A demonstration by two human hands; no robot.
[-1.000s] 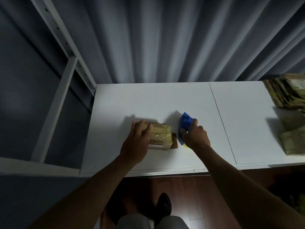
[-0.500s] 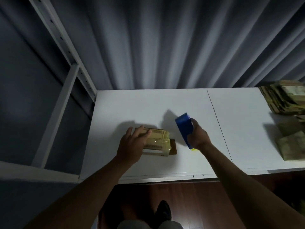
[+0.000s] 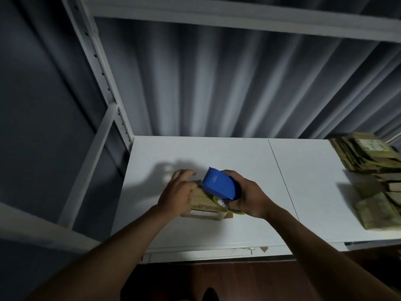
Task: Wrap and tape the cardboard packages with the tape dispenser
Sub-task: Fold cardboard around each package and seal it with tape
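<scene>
Because the left hand lay flat and open on the one cardboard package near the front edge of the tabletop, rather than clamping it, the package could probably have slid or turned as tape pulled off, leaving a crooked strip. Counted from largest down: one tabletop, one heap of cardboard packages along its right edge, too jumbled to number, one package in hand, and one blue tape dispenser gripped by the right hand over that package's right end.

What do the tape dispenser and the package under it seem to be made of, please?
The tape dispenser looks like moulded blue plastic, smooth with a slight sheen. The package appears to be brown cardboard, matte, seemingly with glossy clear tape on it, though the light is dim.
</scene>
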